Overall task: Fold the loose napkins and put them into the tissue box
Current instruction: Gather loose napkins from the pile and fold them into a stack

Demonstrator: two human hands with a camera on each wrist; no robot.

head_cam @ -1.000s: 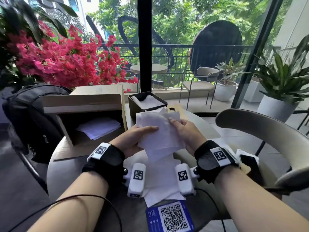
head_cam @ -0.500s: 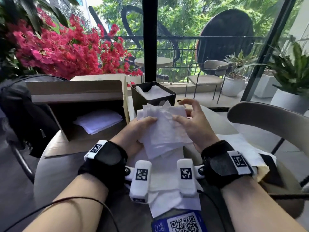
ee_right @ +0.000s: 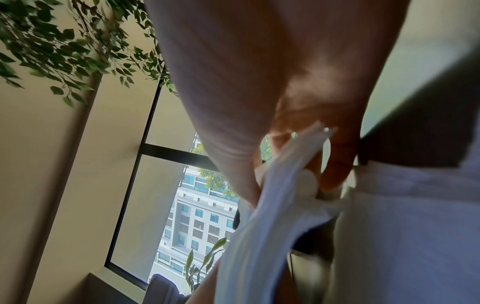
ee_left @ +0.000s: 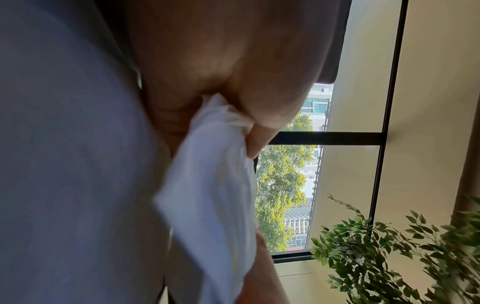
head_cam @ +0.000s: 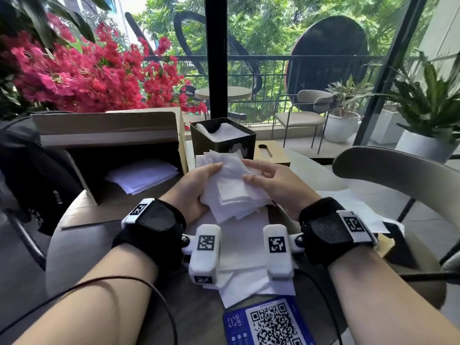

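I hold a stack of white napkins [head_cam: 232, 192] in both hands above the round table [head_cam: 82, 247]. My left hand [head_cam: 196, 188] grips its left side, thumb on top. My right hand [head_cam: 271, 180] pinches the right side, thumb on top and index finger stretched along the upper edge. The left wrist view shows the napkins [ee_left: 215, 205] pinched between thumb and fingers; the right wrist view shows the napkins [ee_right: 272, 226] the same way. Just beyond the stack stands the black tissue box [head_cam: 224, 145], open, with white napkins inside. More loose napkins [head_cam: 244, 260] lie under my wrists.
A brown cardboard box [head_cam: 112, 135] lies open on its side at the left with white sheets inside. A wooden lid [head_cam: 272, 153] sits right of the tissue box. A blue QR card [head_cam: 268, 322] lies near the front edge. A chair [head_cam: 398, 175] stands right, a backpack [head_cam: 27, 170] left.
The stack has tilted flatter in my hands. My right fingers, raised at the top edge half a second ago, now lie along it with the thumb pressed on the stack.
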